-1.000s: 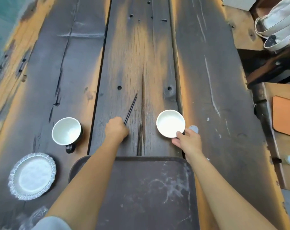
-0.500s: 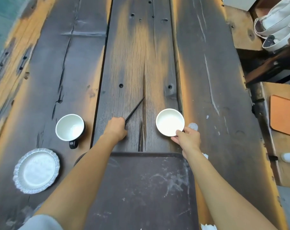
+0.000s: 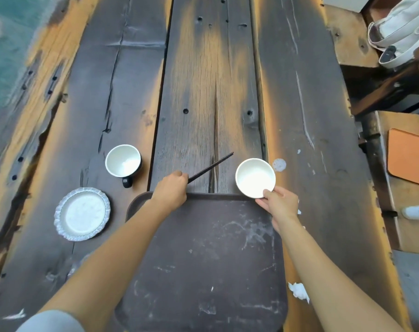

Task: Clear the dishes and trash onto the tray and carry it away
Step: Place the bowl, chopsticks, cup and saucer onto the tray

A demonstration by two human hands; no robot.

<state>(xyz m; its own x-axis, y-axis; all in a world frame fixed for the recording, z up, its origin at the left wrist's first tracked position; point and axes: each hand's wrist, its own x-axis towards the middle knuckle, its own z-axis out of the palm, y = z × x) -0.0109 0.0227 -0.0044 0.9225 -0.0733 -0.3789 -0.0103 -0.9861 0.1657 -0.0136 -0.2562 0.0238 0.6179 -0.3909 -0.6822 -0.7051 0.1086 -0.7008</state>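
A dark brown tray (image 3: 203, 271) lies on the wooden table in front of me. My left hand (image 3: 170, 191) is closed around black chopsticks (image 3: 211, 167), which point up and to the right above the tray's far edge. My right hand (image 3: 279, 203) grips the near rim of a small white bowl (image 3: 255, 177) at the tray's far right corner. To the left stand a white-lined black mug (image 3: 123, 161) and a silver-rimmed white plate (image 3: 82, 213). A crumpled white napkin (image 3: 298, 291) lies right of the tray.
A small round grey spot or lid (image 3: 279, 164) sits just right of the bowl. Beyond the table's right edge are an orange pad (image 3: 408, 155) on a bench, a plastic bottle (image 3: 417, 212) and a white canvas bag (image 3: 400, 32). Crumpled clear plastic (image 3: 80, 263) lies under my left arm.
Both hands have drawn back toward the tray. The chopsticks have swung to point more rightward in my left hand, and the bowl has come closer to the tray's corner with my right hand.
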